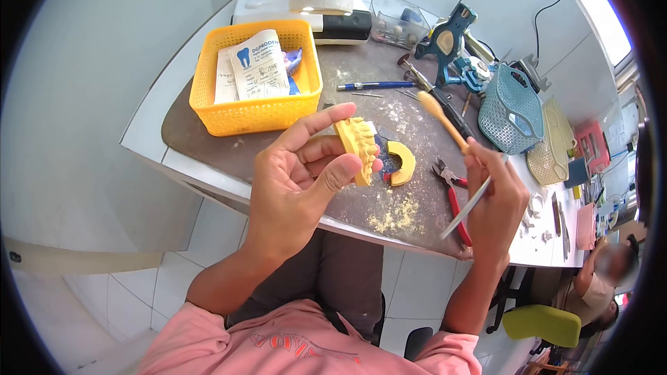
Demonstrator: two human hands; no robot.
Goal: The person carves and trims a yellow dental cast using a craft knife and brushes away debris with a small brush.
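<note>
My left hand (295, 191) is closed around a yellow dental cast (359, 147), its row of teeth turned to the right. In my right hand (497, 205) I grip a wooden-handled brush (445, 119), its head pointing up and left toward the cast but apart from it. A thin metal instrument (467, 210) also sticks out of that hand, slanting down and left. Behind the cast, a horseshoe-shaped yellow piece (402, 164) rests on the bench beside something dark blue, partly hidden. Red-handled cutters (453, 205) lie just left of my right hand.
Yellow powder (397, 217) is scattered on the brown bench mat (333, 198). A yellow basket (257, 117) with papers stands at the back left. Toward the right are a blue articulator (448, 42), a handpiece (445, 101) and a teal basket (511, 111). Another person (590, 285) sits far right.
</note>
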